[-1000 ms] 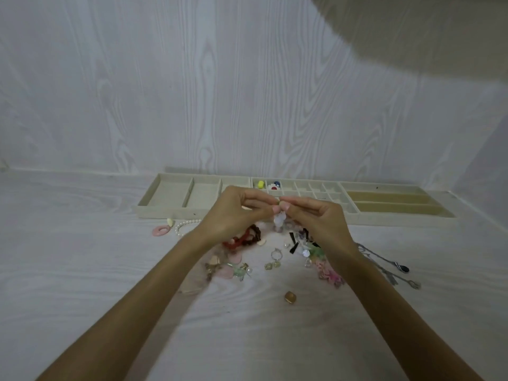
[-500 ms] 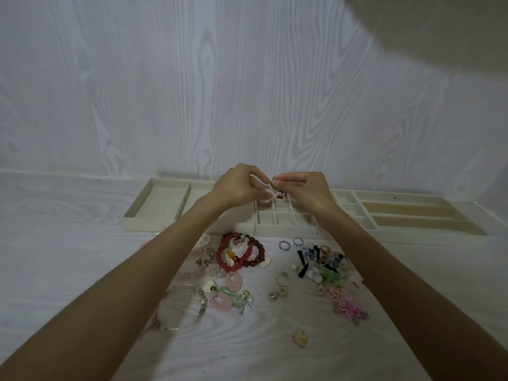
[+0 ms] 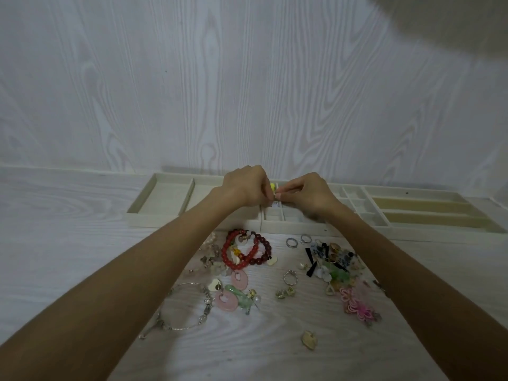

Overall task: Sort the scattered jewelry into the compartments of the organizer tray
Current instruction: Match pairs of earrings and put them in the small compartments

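Both hands over the small-cell middle section of the cream organizer tray (image 3: 165, 213): left hand (image 3: 244, 187) and right hand (image 3: 305, 192) meet fingertip to fingertip, pinching one tiny pale piece too small to identify, just beside a yellow bead (image 3: 272, 186) in a back cell. Remaining jewelry lies loose on the table in front of the tray: red bead bracelets (image 3: 247, 253), silver rings (image 3: 292, 242), pink discs (image 3: 226, 299), silver bangle (image 3: 187, 306), pink knot charm (image 3: 357, 306). No readable writing or brands.

Likely a home: a pale wood-grain floor (image 3: 68, 229) and matching wall (image 3: 192, 78), with jewelry (image 3: 247, 251) scattered on it.
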`<state>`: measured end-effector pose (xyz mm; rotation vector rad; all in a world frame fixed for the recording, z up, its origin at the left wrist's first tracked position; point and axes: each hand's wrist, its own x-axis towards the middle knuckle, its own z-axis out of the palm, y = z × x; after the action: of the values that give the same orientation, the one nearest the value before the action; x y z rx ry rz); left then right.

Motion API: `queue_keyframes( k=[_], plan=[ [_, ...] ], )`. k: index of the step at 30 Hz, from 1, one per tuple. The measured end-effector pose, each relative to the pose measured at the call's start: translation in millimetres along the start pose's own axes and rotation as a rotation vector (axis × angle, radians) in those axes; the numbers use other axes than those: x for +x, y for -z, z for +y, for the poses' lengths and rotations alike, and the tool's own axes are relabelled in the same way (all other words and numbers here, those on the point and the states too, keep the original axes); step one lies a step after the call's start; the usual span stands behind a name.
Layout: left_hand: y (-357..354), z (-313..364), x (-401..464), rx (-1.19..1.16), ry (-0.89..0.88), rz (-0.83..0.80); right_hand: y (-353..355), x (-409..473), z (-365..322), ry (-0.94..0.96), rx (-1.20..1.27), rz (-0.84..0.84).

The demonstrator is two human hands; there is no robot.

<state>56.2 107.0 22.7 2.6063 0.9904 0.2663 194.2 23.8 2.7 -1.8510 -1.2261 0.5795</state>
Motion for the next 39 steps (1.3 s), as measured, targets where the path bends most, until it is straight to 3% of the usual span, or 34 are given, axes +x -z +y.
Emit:
queue_keyframes(
  k=[8, 20, 27, 32, 39],
  plan=[
    [2, -3, -1, 0.038, -0.038, -0.004, 1, 3, -1, 0.03, -0.138, 0.011],
    [-4, -9, 9, 0.139, -0.098, -0.058, -4, 1, -13, 0.147, -0.585, 0.066],
    [-4, -8, 14, 0.143, -0.079, -0.037, 2, -2, -6, 0.165, -0.512, 0.073],
    [-8, -5, 13, 0.082, -0.023, 0.069, 12, -6, -10, 0.123, -0.402, 0.082],
    [1, -3, -4, -0.08, 0.022, 0.16, 39, -38, -18, 0.151, -0.356, -0.022]
  ],
)
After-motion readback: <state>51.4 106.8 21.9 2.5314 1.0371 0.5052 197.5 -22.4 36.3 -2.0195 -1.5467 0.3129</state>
